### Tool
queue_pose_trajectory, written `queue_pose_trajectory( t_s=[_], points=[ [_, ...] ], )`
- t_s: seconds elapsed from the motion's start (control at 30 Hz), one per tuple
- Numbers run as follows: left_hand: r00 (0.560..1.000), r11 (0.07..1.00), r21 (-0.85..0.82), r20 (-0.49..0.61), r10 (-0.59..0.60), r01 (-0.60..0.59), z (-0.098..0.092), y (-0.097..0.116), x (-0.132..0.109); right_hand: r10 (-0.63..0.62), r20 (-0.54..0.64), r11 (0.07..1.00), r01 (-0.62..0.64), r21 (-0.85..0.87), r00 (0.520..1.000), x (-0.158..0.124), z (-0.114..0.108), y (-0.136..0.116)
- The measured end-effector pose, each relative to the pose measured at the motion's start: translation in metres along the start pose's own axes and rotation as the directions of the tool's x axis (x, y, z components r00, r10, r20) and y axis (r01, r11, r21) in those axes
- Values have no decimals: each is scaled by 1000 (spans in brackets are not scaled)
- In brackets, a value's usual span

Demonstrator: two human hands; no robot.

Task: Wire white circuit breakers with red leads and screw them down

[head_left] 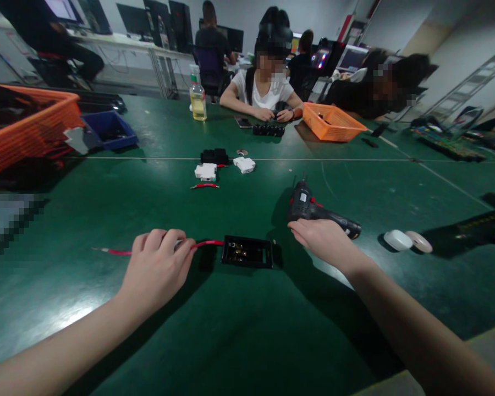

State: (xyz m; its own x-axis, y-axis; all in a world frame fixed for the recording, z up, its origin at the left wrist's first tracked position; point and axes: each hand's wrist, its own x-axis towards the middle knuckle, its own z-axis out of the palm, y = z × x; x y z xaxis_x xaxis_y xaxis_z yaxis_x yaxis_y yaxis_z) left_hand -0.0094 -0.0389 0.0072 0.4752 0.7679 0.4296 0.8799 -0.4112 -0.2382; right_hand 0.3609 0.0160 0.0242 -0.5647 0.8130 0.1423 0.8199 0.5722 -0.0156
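My left hand [159, 261] is closed around a red cable [209, 242]. One end of the cable runs into a small black rectangular box [247, 265] with brass-coloured metal parts inside; the other end, with a bare tip, sticks out to the left of the hand. To the right of the box, my right hand [319, 239] is held with fingers pressed together, palm down. What its fingertips hold, if anything, is too small to tell. Just beyond it lies a black cordless screwdriver [303, 203], its bit pointing away from me.
Farther out are a short red wire [205, 186], white modules [206, 172] and a black part [214, 156]. Orange baskets [334, 129], a blue bin [109, 132] and a bottle [198, 102] stand behind. A white case [398, 240] lies right. A person [268, 88] sits opposite.
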Motion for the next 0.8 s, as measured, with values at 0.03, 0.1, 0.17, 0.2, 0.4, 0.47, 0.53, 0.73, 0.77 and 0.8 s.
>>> queue_pose_trajectory(
  t_s=[0.03,0.1,0.17,0.2,0.4,0.47,0.53,0.73,0.77,0.8],
  points=[
    [1000,1000,-2,-4,-1,1,0,0,0,-30,-5,1000,30,7,1000,1,0,-1],
    [1000,1000,-8,-5,-5,5,0,0,0,-102,-16,995,102,16,995,4,2,-2],
    [1000,1000,-19,0,-11,11,-1,0,0,-141,-42,989,142,37,989,7,4,-5],
    [1000,1000,-26,3,-13,13,-2,0,1,-148,-53,987,151,55,988,8,5,-6],
    [999,998,-53,13,-36,37,-3,0,1,-108,-47,977,114,179,993,10,10,-10],
    [999,997,-64,8,-46,46,-3,0,1,-85,-38,976,91,197,996,10,12,-10],
    [999,996,-76,6,-52,52,-4,0,1,-72,-33,972,77,220,997,10,13,-11],
    [999,996,-84,-3,-43,43,-4,-1,0,-38,-41,957,49,286,998,12,14,-16],
    [999,996,-76,-3,-40,40,-4,-1,0,-36,-49,955,49,294,998,13,15,-17],
    [999,997,-68,-3,-36,36,-3,-1,0,-32,-58,952,48,301,998,13,15,-17]
  ],
)
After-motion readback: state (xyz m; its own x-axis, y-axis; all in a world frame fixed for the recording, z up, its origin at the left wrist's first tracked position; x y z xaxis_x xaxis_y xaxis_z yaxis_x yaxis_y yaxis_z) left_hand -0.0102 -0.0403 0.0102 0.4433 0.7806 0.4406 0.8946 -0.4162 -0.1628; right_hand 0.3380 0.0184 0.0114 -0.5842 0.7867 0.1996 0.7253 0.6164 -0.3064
